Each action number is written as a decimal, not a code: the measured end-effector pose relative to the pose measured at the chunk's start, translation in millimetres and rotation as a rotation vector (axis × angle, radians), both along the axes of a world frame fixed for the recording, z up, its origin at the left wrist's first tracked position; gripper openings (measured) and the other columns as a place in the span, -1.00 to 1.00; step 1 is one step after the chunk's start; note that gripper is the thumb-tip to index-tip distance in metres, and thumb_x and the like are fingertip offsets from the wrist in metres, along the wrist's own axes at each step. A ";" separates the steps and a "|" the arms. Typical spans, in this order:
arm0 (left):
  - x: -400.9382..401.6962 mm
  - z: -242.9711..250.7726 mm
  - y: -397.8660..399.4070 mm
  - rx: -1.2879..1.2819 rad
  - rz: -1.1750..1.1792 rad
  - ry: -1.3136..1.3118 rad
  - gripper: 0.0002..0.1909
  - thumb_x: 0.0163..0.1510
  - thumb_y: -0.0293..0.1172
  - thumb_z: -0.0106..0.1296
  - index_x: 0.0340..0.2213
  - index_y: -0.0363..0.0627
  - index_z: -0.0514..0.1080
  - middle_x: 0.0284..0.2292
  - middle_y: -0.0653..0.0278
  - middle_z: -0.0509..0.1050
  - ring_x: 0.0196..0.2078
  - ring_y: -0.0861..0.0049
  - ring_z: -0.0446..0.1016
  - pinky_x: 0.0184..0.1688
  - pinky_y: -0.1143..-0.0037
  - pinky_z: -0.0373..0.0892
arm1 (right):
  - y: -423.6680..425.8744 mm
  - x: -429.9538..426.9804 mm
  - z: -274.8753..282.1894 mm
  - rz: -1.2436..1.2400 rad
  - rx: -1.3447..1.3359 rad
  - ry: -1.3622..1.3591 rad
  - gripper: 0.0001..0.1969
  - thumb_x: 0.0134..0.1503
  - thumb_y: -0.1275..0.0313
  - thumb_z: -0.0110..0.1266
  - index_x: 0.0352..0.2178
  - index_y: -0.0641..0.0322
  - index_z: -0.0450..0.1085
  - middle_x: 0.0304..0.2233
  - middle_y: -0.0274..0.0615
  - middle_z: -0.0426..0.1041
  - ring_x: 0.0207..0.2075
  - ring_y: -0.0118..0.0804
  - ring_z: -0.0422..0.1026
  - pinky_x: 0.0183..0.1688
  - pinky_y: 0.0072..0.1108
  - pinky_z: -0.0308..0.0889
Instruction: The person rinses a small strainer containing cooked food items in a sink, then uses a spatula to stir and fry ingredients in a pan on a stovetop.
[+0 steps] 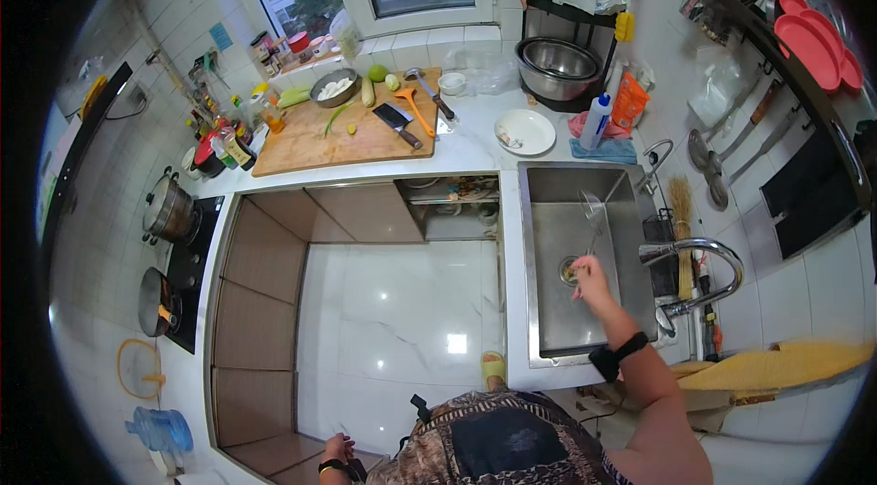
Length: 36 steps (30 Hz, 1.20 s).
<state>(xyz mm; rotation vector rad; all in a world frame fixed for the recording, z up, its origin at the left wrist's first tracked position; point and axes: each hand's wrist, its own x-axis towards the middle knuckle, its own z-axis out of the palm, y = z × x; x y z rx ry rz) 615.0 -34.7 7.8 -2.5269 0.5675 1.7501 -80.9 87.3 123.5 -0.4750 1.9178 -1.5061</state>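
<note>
My right hand (590,283) is over the stainless steel sink (558,320), its fingers closed around the lower end of a thin utensil's handle. The utensil's blurred, wire-like head (592,205) points to the far end of the sink; a whisk or a strainer, I cannot tell which. Just left of the hand, the drain (568,270) has food scraps in it. A chrome faucet (712,266) curves over the sink's right side, with no water visible. My left hand (339,448) hangs low beside my body, fingers loosely curled and apart, with nothing visible in it.
A white plate (541,142) with scraps and a squeeze bottle (596,120) stand behind the sink. On the wooden cutting board (294,149) lie a cleaver (397,125), an orange spatula (418,112) and vegetables. Pots (168,207) stand on the left stove. A lower cupboard (452,211) stands open.
</note>
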 end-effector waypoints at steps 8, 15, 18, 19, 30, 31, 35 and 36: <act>-52.9 25.8 -22.1 -0.069 -0.135 -0.030 -0.72 0.00 -0.25 -0.31 -0.34 -0.21 0.23 -0.53 0.18 0.37 -0.72 0.57 0.15 -0.70 0.52 0.09 | 3.6 40.1 4.4 0.018 -0.120 -0.520 -0.83 -0.02 0.48 -0.24 -0.33 0.18 0.17 -0.64 -0.29 0.18 -0.76 -0.45 0.18 -0.72 -0.56 0.23; -65.2 28.2 -56.5 -0.055 -0.232 -0.020 -0.70 0.01 -0.22 -0.30 -0.34 -0.21 0.25 -0.53 0.17 0.37 -0.73 0.59 0.14 -0.73 0.56 0.07 | -11.8 -1.9 48.4 -0.022 -0.457 -0.454 -0.80 0.04 0.38 -0.29 -0.28 0.19 0.13 -0.63 -0.22 0.26 -0.73 -0.38 0.28 -0.55 -0.54 0.31; -80.1 23.9 -96.1 -0.045 -0.293 -0.001 -0.69 -0.01 -0.25 -0.29 -0.31 -0.24 0.25 -0.52 0.15 0.38 -0.74 0.59 0.13 -0.75 0.57 0.06 | -27.9 -27.5 76.6 0.021 -0.446 -0.428 -0.78 0.05 0.46 -0.33 -0.24 0.24 0.11 -0.59 -0.09 0.30 -0.65 -0.33 0.36 -0.50 -0.57 0.33; -93.6 25.0 -114.6 -0.048 -0.330 0.013 -0.68 -0.02 -0.26 -0.29 -0.30 -0.25 0.25 -0.51 0.15 0.38 -0.74 0.59 0.13 -0.75 0.57 0.07 | -33.5 -32.2 81.4 0.004 -0.448 -0.420 -0.78 0.05 0.46 -0.33 -0.24 0.24 0.11 -0.59 -0.09 0.30 -0.65 -0.33 0.36 -0.50 -0.57 0.33; -208.9 -10.2 -295.7 0.016 -0.778 0.138 -0.66 0.04 -0.18 -0.31 -0.31 -0.22 0.25 -0.53 0.20 0.35 -0.71 0.57 0.15 -0.69 0.54 0.11 | -65.2 -20.1 125.2 -0.213 0.186 0.767 -0.81 0.04 0.40 -0.10 -0.37 0.33 0.27 -0.78 -0.38 0.17 -0.72 -0.59 0.16 -0.62 -0.72 0.10; -222.0 -15.9 -316.5 -0.013 -0.801 0.168 -0.68 0.02 -0.20 -0.30 -0.32 -0.22 0.25 -0.55 0.18 0.36 -0.74 0.57 0.15 -0.73 0.55 0.10 | -66.1 -24.4 135.2 -0.285 0.154 0.814 -0.78 0.01 0.35 -0.07 -0.36 0.31 0.27 -0.73 -0.30 0.24 -0.65 -0.50 0.25 -0.57 -0.66 0.14; -310.6 -11.0 -364.8 -0.127 -1.034 0.244 -0.65 0.03 -0.20 -0.32 -0.27 -0.22 0.25 -0.51 0.15 0.39 -0.75 0.59 0.16 -0.75 0.56 0.10 | -50.5 -55.3 162.7 -0.597 0.061 0.723 -0.74 0.02 0.27 -0.10 -0.38 0.28 0.27 -0.60 -0.19 0.38 -0.55 -0.30 0.36 -0.47 -0.55 0.21; -334.8 -2.0 -371.1 -0.137 -1.054 0.258 -0.65 0.03 -0.20 -0.32 -0.27 -0.22 0.25 -0.51 0.15 0.39 -0.75 0.59 0.16 -0.75 0.56 0.10 | -48.5 -58.4 179.1 -0.638 0.164 0.730 -0.74 0.05 0.26 -0.16 -0.43 0.29 0.25 -0.53 -0.15 0.42 -0.51 -0.23 0.37 -0.43 -0.52 0.22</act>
